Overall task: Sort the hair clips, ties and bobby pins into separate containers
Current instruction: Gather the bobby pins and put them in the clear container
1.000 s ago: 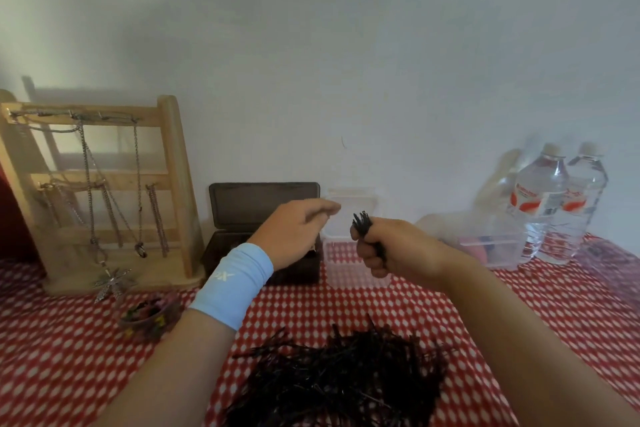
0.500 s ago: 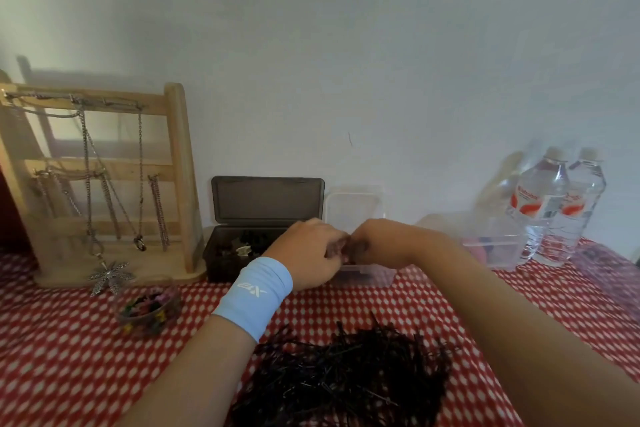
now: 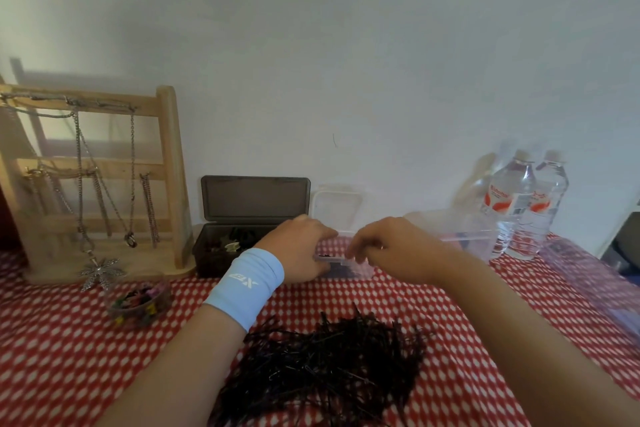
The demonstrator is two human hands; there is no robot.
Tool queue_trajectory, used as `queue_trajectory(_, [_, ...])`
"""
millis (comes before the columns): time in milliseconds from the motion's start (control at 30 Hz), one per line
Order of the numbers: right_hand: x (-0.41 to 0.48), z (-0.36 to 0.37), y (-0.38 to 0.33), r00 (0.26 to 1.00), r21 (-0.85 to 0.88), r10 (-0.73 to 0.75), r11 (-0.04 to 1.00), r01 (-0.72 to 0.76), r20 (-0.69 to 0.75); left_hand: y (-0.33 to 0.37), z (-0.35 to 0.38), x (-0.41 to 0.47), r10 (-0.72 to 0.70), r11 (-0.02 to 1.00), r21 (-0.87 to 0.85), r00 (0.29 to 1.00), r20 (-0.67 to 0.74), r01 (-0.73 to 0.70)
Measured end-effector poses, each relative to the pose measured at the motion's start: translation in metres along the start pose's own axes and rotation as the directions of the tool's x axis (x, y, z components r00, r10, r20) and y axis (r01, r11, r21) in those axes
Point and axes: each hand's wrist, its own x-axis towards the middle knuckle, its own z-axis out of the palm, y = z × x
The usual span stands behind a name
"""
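A big heap of black bobby pins [image 3: 329, 367] lies on the red checked cloth in front of me. Behind it stands a small clear container [image 3: 346, 270] with a few black pins inside. My left hand [image 3: 301, 250], with a light blue wristband, grips the container's left rim between thumb and fingers. My right hand [image 3: 388, 250] hovers over its right side, fingers hanging loosely curled down into it, with no pins visible in them. An open dark box [image 3: 214, 253] holding clips stands left of the container. A small clear bowl [image 3: 138, 303] holds coloured hair ties.
A wooden stand [image 3: 169, 184] hung with necklaces sits at the back left. A larger clear tub [image 3: 464, 232] and two water bottles [image 3: 526, 208] stand at the back right, near the wall. The table's right edge drops off near a dark object [image 3: 623, 253].
My right hand carried a bundle of bobby pins down to the small clear container; the bundle no longer shows in it. My left hand dropped to the container's rim. The hands have drawn apart.
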Motion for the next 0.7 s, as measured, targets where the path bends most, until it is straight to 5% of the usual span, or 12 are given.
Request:
queue_trajectory(200, [-0.042, 0.015, -0.005, 0.947, -0.107, 0.063, 0.994, -0.03, 0.315, 0.034, -0.012, -0.014, 0.05, 0.996, -0.079, 0.998, 0.035, -0.048])
queue_trajectory(367, [-0.039, 0.04, -0.001, 0.944, -0.064, 0.065, 0.997, -0.047, 0.324, 0.034, 0.005, -0.037, 0.046, 0.998, -0.066, 0.937, 0.346, -0.024])
queue_trajectory(700, [-0.048, 0.04, 0.001, 0.958, 0.012, -0.021, 1.0, 0.018, 0.286, 0.01, 0.018, -0.066, 0.092, 0.989, -0.133, 0.967, 0.239, -0.062])
